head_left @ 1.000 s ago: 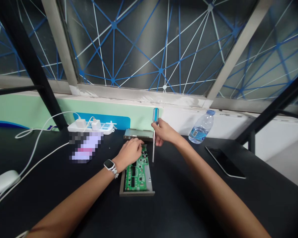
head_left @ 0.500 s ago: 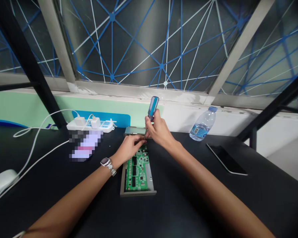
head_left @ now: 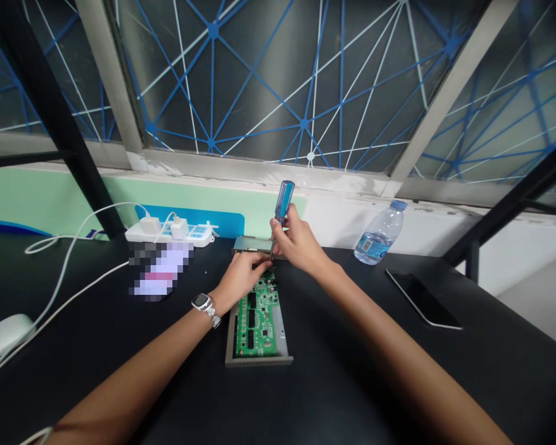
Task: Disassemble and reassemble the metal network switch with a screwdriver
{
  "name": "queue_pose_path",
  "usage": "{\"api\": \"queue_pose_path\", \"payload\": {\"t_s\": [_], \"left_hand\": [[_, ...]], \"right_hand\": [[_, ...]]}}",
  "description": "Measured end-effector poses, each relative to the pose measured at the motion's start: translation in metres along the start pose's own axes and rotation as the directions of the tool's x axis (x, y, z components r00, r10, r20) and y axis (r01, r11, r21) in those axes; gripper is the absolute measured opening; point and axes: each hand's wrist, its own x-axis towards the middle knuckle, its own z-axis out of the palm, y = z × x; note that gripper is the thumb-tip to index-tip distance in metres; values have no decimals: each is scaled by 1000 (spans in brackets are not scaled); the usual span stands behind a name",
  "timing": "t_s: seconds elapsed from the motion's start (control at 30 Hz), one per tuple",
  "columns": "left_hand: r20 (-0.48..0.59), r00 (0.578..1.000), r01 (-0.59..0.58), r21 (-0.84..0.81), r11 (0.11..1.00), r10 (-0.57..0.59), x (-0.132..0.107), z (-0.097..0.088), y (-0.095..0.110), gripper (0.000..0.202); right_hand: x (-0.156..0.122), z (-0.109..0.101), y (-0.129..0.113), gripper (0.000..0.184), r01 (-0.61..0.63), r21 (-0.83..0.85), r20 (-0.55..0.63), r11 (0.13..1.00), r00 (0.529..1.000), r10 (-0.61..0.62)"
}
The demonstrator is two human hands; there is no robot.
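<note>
My right hand (head_left: pixel 301 242) is closed round a screwdriver (head_left: pixel 284 199) with a clear and blue handle. The tool stands nearly upright, slightly tilted, its shaft pointing down at the far part of a green circuit board (head_left: pixel 262 321). That board lies in an open grey metal casing (head_left: pixel 259 361) on the desk. My left hand (head_left: pixel 241 276), with a watch (head_left: pixel 204 303) on its wrist, reaches over the board from the left. Its thumb and fingers pinch together by the screwdriver's tip; what lies between them is hidden. Behind the fingers sits a flat grey metal piece (head_left: pixel 250 243).
On the black desk (head_left: pixel 333 371), a water bottle (head_left: pixel 379 235) and a dark-screened phone (head_left: pixel 424 300) lie to the right. To the left are a white power strip (head_left: pixel 139 235) with cables, a blurred-out item (head_left: pixel 164 272) and a white mouse-like object (head_left: pixel 7 337). A window wall stands behind.
Almost nothing differs. The view has shifted very slightly, and both hands keep their places at the screwdriver and the far part of the board.
</note>
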Motion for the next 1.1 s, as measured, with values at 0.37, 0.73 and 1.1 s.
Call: {"api": "queue_pose_path", "payload": {"t_s": [0.37,0.73,1.1], "left_hand": [[-2,998,60,39,997,-60,1,2,-4,18],[-21,997,79,72,994,-78,-1,5,-8,18],[-5,999,48,-32,998,-48,2,5,-9,14]], "right_hand": [[4,-6,8,35,-96,99,29,990,995,94],[13,5,6,48,-26,-180,-248,983,969,-20],[13,3,6,45,-5,-108,-182,994,983,-15]]}}
